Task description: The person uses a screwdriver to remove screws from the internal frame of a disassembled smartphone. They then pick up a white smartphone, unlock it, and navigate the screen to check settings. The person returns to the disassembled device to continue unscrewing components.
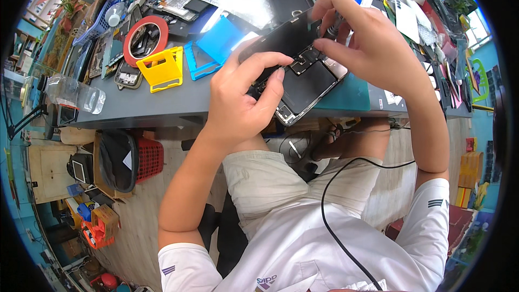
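An opened smartphone [308, 86] is held at the desk's front edge, its dark battery and small circuit parts showing. Its black screen panel [284, 39] stands tilted up along the far side. My left hand [240, 94] closes round the phone's left side, thumb and forefinger nearly meeting over the inner parts. At the panel's right end, my right hand [370, 43] has curled fingers against the edge, with the thumb stretched over the phone's far end. Part of the right fingers' grip is hidden. Beneath the phone lies a teal mat [351, 96].
Left of the phone stand a yellow phone stand [163, 70] and a blue one [219, 40], near a red tape roll [146, 40]. A clear bottle [81, 94] lies at the desk's left. Phone parts crowd the back. A black cable [327, 205] crosses my lap.
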A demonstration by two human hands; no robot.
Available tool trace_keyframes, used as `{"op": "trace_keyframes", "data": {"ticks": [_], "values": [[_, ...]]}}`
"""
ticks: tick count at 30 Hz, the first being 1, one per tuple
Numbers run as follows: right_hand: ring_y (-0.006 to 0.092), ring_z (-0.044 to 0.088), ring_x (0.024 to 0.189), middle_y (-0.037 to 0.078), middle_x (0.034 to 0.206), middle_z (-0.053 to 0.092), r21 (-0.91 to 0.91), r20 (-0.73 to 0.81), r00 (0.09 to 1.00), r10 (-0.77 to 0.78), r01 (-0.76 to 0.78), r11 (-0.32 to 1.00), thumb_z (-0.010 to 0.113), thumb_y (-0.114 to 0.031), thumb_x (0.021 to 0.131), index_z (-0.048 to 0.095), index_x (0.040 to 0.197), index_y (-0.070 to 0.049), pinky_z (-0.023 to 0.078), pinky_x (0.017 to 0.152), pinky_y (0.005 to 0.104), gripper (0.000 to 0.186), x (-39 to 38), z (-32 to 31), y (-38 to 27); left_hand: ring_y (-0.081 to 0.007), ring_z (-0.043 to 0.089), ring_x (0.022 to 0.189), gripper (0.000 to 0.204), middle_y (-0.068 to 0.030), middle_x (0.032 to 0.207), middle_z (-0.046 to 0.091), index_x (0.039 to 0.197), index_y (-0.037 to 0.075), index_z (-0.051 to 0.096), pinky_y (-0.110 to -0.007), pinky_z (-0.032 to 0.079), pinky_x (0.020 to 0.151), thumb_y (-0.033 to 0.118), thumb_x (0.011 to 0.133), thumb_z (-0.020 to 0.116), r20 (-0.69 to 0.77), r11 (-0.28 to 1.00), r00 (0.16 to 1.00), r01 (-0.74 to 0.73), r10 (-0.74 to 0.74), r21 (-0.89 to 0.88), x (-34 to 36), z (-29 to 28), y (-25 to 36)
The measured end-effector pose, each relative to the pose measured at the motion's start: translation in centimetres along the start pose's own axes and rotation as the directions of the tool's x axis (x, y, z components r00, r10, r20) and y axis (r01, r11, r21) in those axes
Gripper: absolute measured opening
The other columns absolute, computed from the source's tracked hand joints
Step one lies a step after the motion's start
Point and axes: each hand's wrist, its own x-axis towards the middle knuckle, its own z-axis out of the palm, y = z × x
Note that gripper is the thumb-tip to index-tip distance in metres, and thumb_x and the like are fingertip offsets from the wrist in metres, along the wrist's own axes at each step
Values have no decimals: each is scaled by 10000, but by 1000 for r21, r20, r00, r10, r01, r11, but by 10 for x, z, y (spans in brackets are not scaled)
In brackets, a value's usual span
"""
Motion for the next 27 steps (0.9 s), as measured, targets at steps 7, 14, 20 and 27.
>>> {"op": "trace_keyframes", "data": {"ticks": [7,14,20,27], "values": [[120,610,612,47,827,701,-52,-40,998,42,-44,998,862,-191,902,636,1122,-77,453,568,281,335,1,2,-9,-304,695,902,205,-112,1020,772,1071,72,781,-376,564,813,27,876,738,-38,999,999,-39,38,-20,1,4,-5],[106,601,620,41,875,692,-76,25,988,151,-149,986,886,-184,884,640,1118,-69,453,562,286,359,-2,-2,-11,-303,700,892,201,-118,1006,757,1064,63,774,-377,566,795,16,872,737,-31,999,999,-37,37,-16,0,2,-4],[86,648,701,31,904,684,109,-238,967,92,-68,992,902,-145,887,621,1077,-52,509,612,233,352,-24,6,-23,-315,701,898,198,-126,1009,758,1064,66,773,-382,565,802,17,875,736,-34,998,997,-62,62,13,1,-1,-3],[89,663,866,40,1029,673,689,-27,890,454,-312,654,929,-124,863,630,1100,-9,571,707,241,399,-72,42,-42,-321,701,905,195,-131,1005,750,1064,75,771,-382,565,805,24,878,746,-56,998,997,-59,57,-32,0,4,-7]]}}
